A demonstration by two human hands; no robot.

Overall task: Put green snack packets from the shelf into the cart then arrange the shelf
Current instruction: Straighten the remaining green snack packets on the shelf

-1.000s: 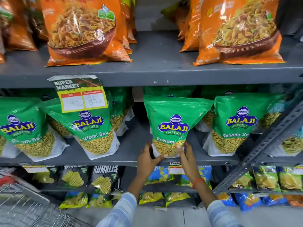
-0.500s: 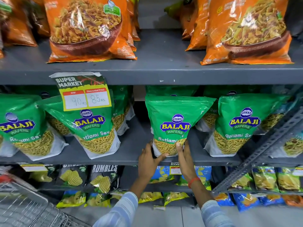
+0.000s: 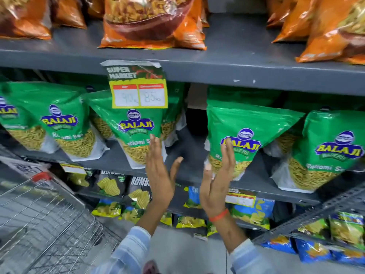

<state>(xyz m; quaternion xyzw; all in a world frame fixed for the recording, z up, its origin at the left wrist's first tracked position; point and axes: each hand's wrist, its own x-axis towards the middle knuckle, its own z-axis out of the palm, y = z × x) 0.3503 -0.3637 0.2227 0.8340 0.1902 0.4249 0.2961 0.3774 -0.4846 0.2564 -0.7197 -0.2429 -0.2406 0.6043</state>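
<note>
Several green Balaji snack packets stand upright on the grey middle shelf (image 3: 189, 161). My left hand (image 3: 160, 175) is open and flat, its fingertips at the right edge of the packet under the price tag (image 3: 134, 135). My right hand (image 3: 217, 180) is open too, palm facing left, fingers in front of the left side of the centre packet (image 3: 248, 135). Neither hand holds anything. Another packet (image 3: 327, 153) stands further right, and two more (image 3: 65, 125) to the left. The wire cart (image 3: 45, 220) sits at the lower left.
Orange snack bags (image 3: 154, 22) fill the top shelf. A yellow price tag (image 3: 138, 89) hangs from the upper shelf edge. Small chip packets (image 3: 110, 186) line the lower shelves. A slotted grey shelf rail (image 3: 316, 216) runs diagonally at the lower right.
Both hands have let go of the centre packet's base, opened and shifted left toward the gap. The view has swung left and closer, showing more of the cart.
</note>
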